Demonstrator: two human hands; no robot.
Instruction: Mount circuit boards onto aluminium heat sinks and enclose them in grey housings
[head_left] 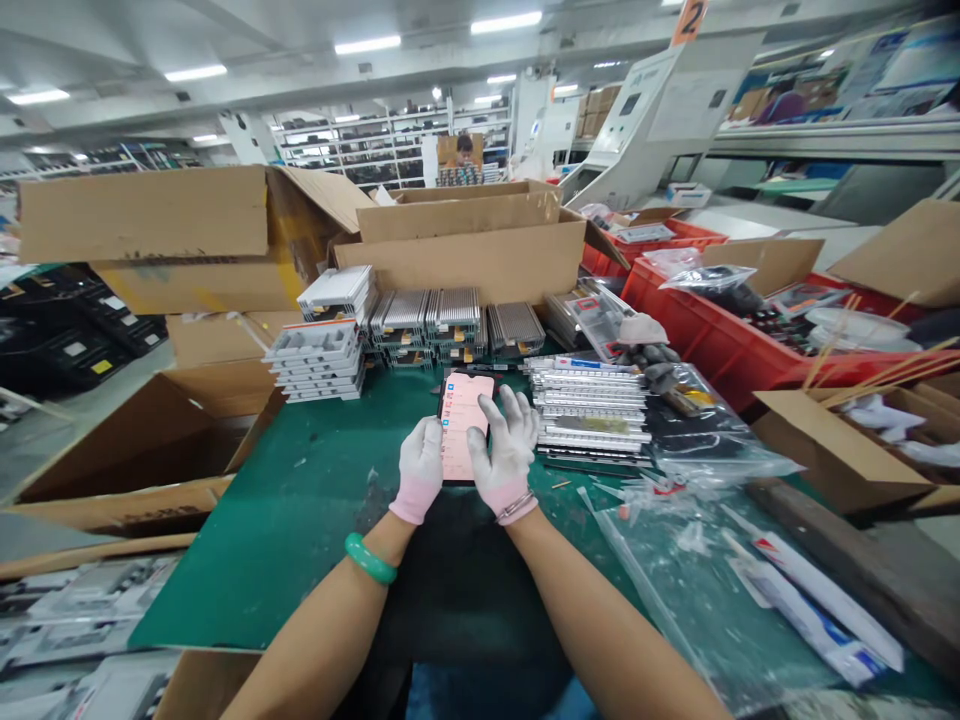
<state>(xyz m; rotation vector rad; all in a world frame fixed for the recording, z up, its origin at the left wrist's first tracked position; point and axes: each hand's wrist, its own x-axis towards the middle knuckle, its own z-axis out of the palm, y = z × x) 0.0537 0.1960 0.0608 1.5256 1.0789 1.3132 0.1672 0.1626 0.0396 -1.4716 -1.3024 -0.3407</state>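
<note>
Centrally: smartphone (466, 425) on green counter (300, 560), left hand (420, 468) and right hand (508, 448) with grips clamped on its sides; likely light, stiff, fragile, slippery glass; hold by edges.

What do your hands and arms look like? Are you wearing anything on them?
The left grip and the right grip wear white knit gloves with pink cuffs. A smooth green bangle circles the left wrist, and a thin silver metal bracelet sits on the right wrist. The forearms are bare, with no sleeves.
</note>
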